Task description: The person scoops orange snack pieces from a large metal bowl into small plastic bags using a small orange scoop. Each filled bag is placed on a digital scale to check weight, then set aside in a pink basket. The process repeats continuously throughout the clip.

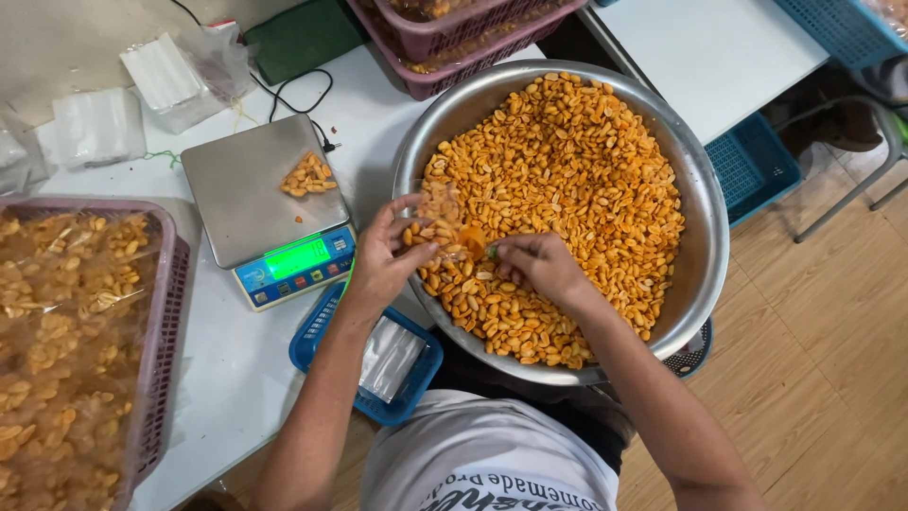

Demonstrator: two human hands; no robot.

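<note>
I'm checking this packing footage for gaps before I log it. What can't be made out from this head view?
- Right hand: its fingers curl down into the peanuts, so what they pinch is hidden.
- Small clear bag in the left hand: how full it is is unclear.
- Scale: its display is too small to read.
- Pink basket: cut off by the left edge.

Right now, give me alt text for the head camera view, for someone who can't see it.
A person's left hand holds a small clear bag of orange peanuts over a big metal bowl of them, while the right hand rests on the peanuts. A digital scale with a few peanuts sits to the left.
</note>
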